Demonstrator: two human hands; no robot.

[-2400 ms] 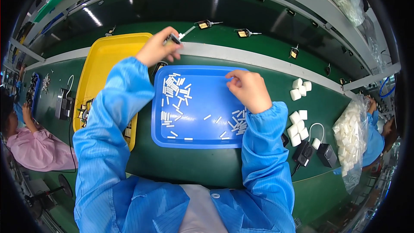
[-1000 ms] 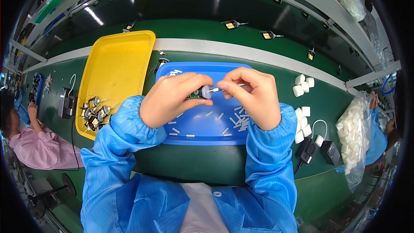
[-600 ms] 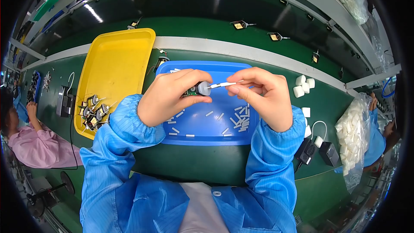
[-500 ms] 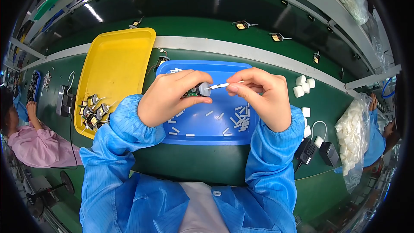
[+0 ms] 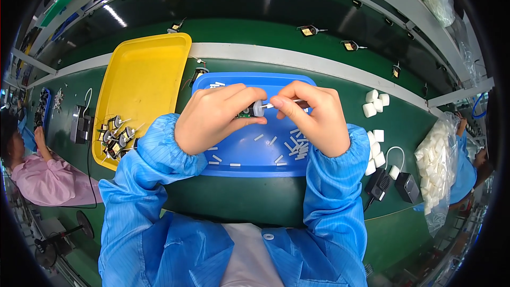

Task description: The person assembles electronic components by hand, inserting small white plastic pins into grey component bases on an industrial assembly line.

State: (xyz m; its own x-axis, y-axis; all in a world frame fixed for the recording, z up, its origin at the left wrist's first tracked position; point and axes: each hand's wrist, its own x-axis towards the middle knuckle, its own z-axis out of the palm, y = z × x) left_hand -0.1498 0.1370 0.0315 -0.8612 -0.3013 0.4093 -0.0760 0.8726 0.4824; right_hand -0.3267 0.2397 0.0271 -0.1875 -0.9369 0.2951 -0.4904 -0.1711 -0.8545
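Note:
Over the blue tray [image 5: 244,154], my left hand [image 5: 212,119] grips a small electronic assembly [image 5: 258,108] with a round grey cap and a bit of green circuit board. A thin white lead [image 5: 268,106] sticks out of the cap toward the right. My right hand [image 5: 313,114] pinches the lead's outer end between thumb and forefinger, close to the cap; whatever else lies inside that pinch is hidden. Short white tubes [image 5: 297,146] lie in the tray, several heaped near its right side and others scattered beneath my hands.
At left, a yellow tray [image 5: 146,74] holds several similar assemblies [image 5: 118,134]. More assemblies [image 5: 308,31] lie on the green belt beyond the pale rail. White blocks [image 5: 376,103], black boxes [image 5: 408,188] and a bag of white pieces [image 5: 436,162] are at right. Co-workers sit on both sides.
My right hand has moved left along the lead, nearer to the cap, and less lead shows. The assemblies on the belt have shifted right. My left hand keeps its grip.

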